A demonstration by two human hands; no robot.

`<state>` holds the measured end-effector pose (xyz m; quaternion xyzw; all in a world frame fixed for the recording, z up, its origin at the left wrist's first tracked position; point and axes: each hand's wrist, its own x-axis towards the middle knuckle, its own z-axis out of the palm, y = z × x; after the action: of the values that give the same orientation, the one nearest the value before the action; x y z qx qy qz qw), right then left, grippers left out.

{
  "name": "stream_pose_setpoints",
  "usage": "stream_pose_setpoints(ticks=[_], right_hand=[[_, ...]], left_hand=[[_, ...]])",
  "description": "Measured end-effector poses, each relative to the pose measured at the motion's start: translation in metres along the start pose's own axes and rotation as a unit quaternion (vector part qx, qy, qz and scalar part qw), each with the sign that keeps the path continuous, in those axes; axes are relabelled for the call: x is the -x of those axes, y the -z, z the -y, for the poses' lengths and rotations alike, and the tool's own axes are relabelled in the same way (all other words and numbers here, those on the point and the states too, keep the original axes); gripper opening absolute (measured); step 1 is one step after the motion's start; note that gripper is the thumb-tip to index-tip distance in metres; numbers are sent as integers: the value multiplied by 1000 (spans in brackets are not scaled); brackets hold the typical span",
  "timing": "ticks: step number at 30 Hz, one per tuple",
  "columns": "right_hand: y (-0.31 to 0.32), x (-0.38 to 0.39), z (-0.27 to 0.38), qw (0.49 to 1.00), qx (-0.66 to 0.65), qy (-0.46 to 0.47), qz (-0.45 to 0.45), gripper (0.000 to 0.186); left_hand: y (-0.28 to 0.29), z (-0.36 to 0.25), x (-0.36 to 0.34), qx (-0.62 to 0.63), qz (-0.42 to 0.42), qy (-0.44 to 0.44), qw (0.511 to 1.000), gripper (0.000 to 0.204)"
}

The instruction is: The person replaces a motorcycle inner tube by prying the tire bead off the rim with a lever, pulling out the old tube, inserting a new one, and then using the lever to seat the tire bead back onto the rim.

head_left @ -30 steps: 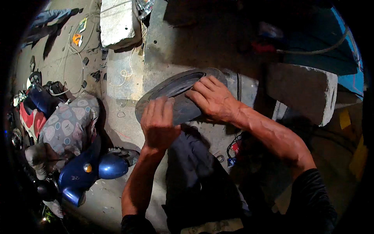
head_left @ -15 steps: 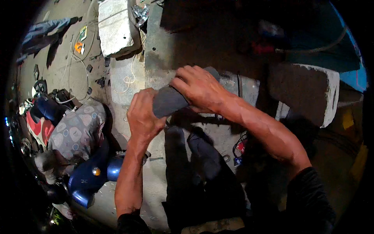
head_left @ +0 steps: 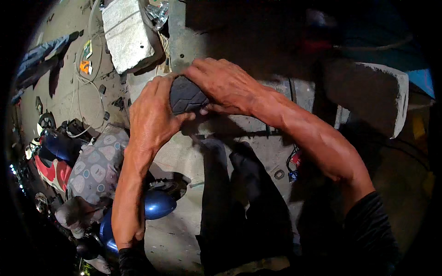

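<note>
Rubber tyre [head_left: 186, 95], dark and treaded, is gripped by the left hand [head_left: 152, 112] and right hand [head_left: 221, 85], held just below the concrete block [head_left: 129, 34].

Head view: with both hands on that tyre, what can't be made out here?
- Tyre: only a patch of tread shows; the left hand and right hand cover the rest.
- Right fingertips: tucked under the tyre.
- Upper right: too dark to tell things apart.
- Blue scooter: partly behind the left forearm, cut off by the dark rim.
</note>
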<state>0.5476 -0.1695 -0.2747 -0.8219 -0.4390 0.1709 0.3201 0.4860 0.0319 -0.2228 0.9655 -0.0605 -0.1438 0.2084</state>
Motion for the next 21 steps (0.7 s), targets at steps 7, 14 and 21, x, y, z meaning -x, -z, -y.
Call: stream_pose_setpoints(ticks=[7,14,21], right_hand=[[-19,-17,5,996,-5,-46,-77,62],[-25,-12,10,994,9,-17,-111,45],[-20,15,5,996,-10,-16,-85,53]], left_hand=[[-3,21,-1,29,-14,36,999,70],[-5,22,5,31,-29,0,999,66],[-13,1,20,18,-32,-22,999,66]])
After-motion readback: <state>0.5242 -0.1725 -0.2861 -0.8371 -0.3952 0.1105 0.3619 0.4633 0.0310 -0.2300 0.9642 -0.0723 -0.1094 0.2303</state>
